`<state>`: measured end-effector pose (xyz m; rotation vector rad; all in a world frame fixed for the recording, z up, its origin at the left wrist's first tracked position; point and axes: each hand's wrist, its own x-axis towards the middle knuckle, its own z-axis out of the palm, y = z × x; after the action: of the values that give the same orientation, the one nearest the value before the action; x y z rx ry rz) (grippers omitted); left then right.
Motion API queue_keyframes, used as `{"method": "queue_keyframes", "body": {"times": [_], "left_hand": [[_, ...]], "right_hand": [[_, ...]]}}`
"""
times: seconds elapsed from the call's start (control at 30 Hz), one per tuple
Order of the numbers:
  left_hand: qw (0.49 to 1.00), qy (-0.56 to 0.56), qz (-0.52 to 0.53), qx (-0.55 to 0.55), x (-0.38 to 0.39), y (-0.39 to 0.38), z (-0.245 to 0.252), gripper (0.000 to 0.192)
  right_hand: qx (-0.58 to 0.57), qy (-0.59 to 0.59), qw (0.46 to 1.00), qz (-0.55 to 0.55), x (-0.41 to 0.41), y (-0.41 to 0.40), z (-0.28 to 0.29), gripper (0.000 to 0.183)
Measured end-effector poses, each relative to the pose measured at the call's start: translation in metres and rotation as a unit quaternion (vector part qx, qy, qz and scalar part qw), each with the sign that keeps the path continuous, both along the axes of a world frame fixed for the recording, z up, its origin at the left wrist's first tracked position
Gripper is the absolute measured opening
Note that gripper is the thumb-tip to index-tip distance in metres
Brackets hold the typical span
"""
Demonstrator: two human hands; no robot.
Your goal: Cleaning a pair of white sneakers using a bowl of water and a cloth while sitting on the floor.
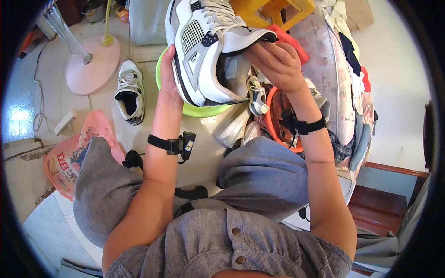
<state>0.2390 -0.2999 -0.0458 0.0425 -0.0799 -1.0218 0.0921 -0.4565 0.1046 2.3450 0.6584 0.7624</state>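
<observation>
A white sneaker (205, 66) with grey and black trim is held up before me, its laces toward the top and its heel toward me. My left hand (169, 74) supports it along the sole at the left. At the tongue, my right hand (280, 64) has its fingers bent around the padded edge, with some fingertips hidden. Behind the sneaker, a lime-green basin (205, 110) is partly covered. A similar sneaker (130, 92) stands on the tiled floor to the left.
An orange-rimmed basket (269, 114) and several other shoes (236, 128) lie near my right knee. Beyond are a yellow plastic stool (274, 14) and a piled-up mattress (320, 69). Left are a pink round stand base (92, 74), a power strip (65, 122) and a pink detergent bag (66, 173).
</observation>
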Motion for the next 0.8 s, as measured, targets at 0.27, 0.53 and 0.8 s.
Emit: {"method": "queue_keyframes", "body": {"times": [0.27,0.53,0.8], "left_hand": [[0.999,-0.006,0.033,0.015,0.013,0.002,-0.018,0.067],[0.997,0.014,0.036,-0.073,0.009,-0.01,-0.018,0.079],[0.998,-0.005,0.067,-0.011,0.008,0.006,-0.016,0.076]], "right_hand": [[0.414,0.073,0.907,-0.034,-0.005,0.015,0.021,0.028],[0.736,0.298,0.607,-0.036,-0.001,0.051,0.035,0.03],[0.387,0.293,0.868,-0.1,0.009,0.078,0.02,0.036]]}}
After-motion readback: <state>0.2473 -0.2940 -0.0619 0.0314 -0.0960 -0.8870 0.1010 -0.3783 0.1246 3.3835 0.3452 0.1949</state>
